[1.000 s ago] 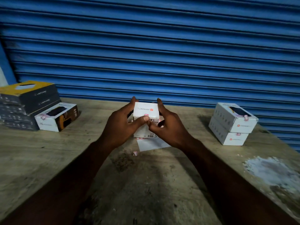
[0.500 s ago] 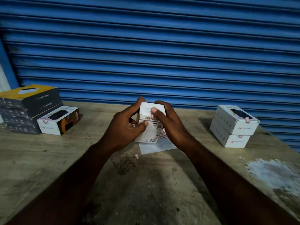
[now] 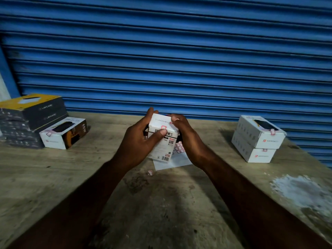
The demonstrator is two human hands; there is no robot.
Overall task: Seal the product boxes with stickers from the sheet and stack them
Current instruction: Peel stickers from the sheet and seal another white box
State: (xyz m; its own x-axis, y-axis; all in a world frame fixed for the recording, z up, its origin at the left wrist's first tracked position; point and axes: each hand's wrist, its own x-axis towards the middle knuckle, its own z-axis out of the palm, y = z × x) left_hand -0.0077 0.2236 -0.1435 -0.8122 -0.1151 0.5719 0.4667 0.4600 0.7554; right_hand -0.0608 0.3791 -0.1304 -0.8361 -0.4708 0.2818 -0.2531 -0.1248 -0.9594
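A white product box [image 3: 162, 146] is held tilted above the table's middle. My left hand [image 3: 138, 141] grips its left side, with the thumb pressing on the printed face just below a pink sticker [image 3: 163, 127] at the top edge. My right hand [image 3: 186, 139] grips the right side, fingers curled over the top. Under the box lies the white sticker sheet [image 3: 177, 159], partly hidden. Two sealed white boxes [image 3: 258, 139] stand stacked at the right.
At the left, a white box [image 3: 62, 134] lies beside a stack of dark boxes [image 3: 30, 119]. A loose sticker scrap [image 3: 150, 172] lies on the wooden table [image 3: 53, 177]. A white stain [image 3: 301, 191] marks the right side. A blue shutter [image 3: 161, 56] closes the back.
The box has been tipped in both hands so its printed face turns toward me. My left thumb slid to the sticker at the top edge, and my right fingers moved over the top.
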